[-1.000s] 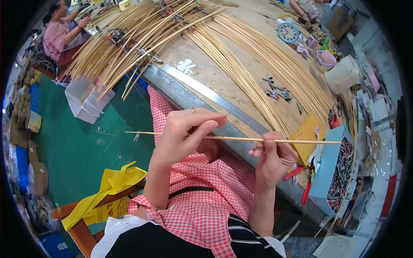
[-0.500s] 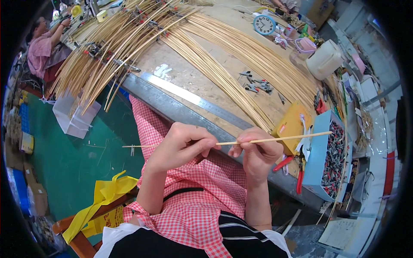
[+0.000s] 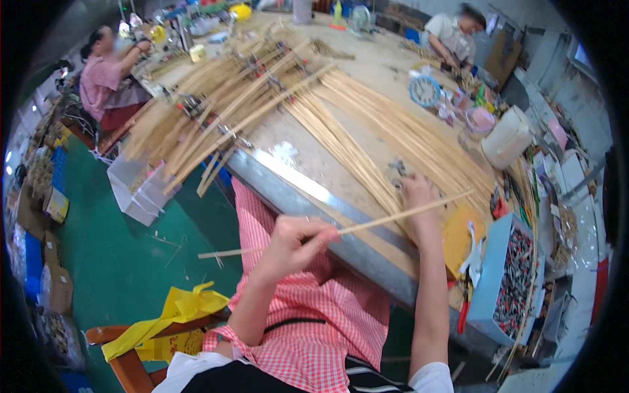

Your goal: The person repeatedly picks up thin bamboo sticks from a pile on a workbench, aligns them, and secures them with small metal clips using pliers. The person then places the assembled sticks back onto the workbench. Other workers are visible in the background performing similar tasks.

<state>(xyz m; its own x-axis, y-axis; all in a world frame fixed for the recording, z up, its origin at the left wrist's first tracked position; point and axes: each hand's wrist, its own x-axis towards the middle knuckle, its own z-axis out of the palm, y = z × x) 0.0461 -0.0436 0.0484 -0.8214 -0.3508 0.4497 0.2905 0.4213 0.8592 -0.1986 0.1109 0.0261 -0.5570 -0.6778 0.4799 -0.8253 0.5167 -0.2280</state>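
My left hand (image 3: pixel 296 247) is closed around a thin pale wooden stick (image 3: pixel 383 219). It pinches the stick near its middle, above my lap, and the stick slants up to the right. My right hand (image 3: pixel 419 196) is off the stick and reaches forward over the table, its fingertips at a small pile of dark clips (image 3: pixel 397 168). Blur hides whether any clip is between those fingers. The stick's right part crosses over my right wrist area. Long loose sticks (image 3: pixel 347 154) lie on the table beside the clips.
A metal ruler (image 3: pixel 291 173) lies along the table edge. At right are a yellow container (image 3: pixel 458 229), red-handled pliers (image 3: pixel 464 313) and a light-blue box (image 3: pixel 488 288) full of clips. Clamped stick bundles (image 3: pixel 216 98) fill the far left. Two people work across the table.
My right hand has let go of the stick and moved forward to the clips on the table. My left hand still holds the stick. The view has tilted up, showing more of the far table.
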